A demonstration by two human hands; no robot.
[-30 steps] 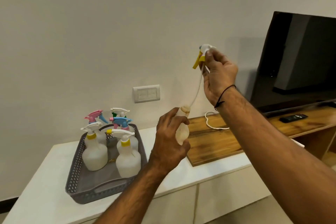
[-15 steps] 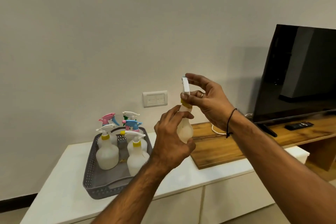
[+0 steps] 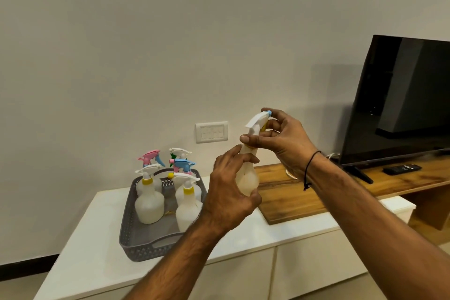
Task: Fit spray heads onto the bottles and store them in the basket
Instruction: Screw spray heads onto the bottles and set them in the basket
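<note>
My left hand [image 3: 229,190] grips a translucent white bottle [image 3: 248,180] by its body, upright in the air above the white cabinet. My right hand [image 3: 283,141] holds the white spray head [image 3: 257,123] with a yellow collar and blue nozzle tip, seated on the bottle's neck; thumb and fingers curl round the collar. To the left stands a grey perforated basket [image 3: 136,238] on the cabinet top, holding several bottles with fitted spray heads in white, pink and blue [image 3: 149,202].
The white cabinet top [image 3: 97,251] carries the basket. A wooden shelf [image 3: 304,192] lies to the right with a white cable, a black television [image 3: 401,95] and a remote [image 3: 401,168]. A wall switch plate [image 3: 211,132] sits behind the hands.
The right hand lowered the spray head and fed its tube into the bottle; the head now sits on the neck and has turned. The camera has shifted, the basket appearing further right.
</note>
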